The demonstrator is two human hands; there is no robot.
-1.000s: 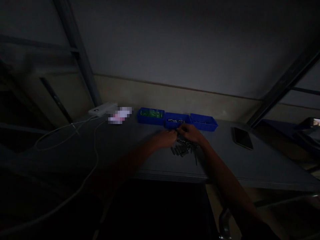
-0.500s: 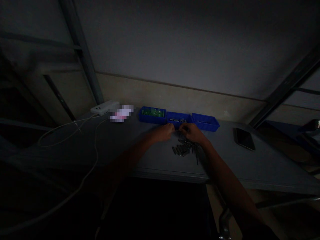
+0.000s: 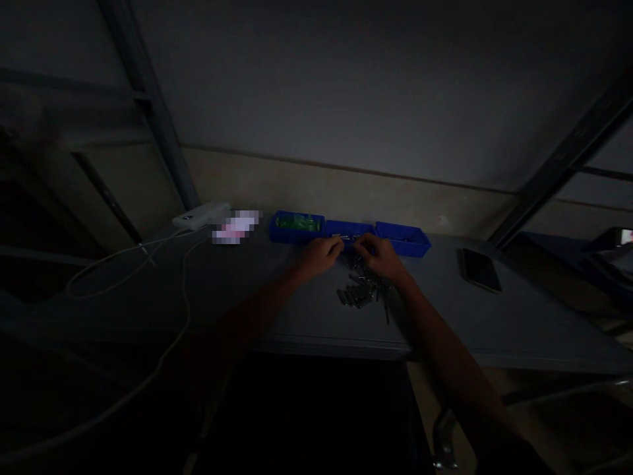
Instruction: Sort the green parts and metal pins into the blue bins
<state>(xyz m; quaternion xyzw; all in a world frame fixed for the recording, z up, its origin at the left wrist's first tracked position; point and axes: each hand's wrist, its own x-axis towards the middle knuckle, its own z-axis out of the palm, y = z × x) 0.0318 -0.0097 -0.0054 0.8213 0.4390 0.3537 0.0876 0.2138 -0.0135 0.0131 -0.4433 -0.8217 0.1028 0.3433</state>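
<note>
The scene is very dim. My left hand (image 3: 322, 253) and my right hand (image 3: 380, 256) are both closed in a pinch at the front wall of the middle blue tray (image 3: 349, 233). What the fingers hold is too small and dark to name. A pile of small metal parts (image 3: 362, 292) lies on the grey table (image 3: 494, 323) just below my right hand. The left blue tray (image 3: 297, 227) holds green parts. The right blue tray (image 3: 403, 239) stands beside the middle one.
A dark phone (image 3: 479, 270) lies flat at the right of the table. A white charger box (image 3: 200, 215) sits at the back left, with white cables (image 3: 185, 290) trailing over the table's left edge. Metal frame posts rise at both sides.
Both hands have moved away from the pile of metal parts, up to the front of the middle blue tray. The pile stays where it was.
</note>
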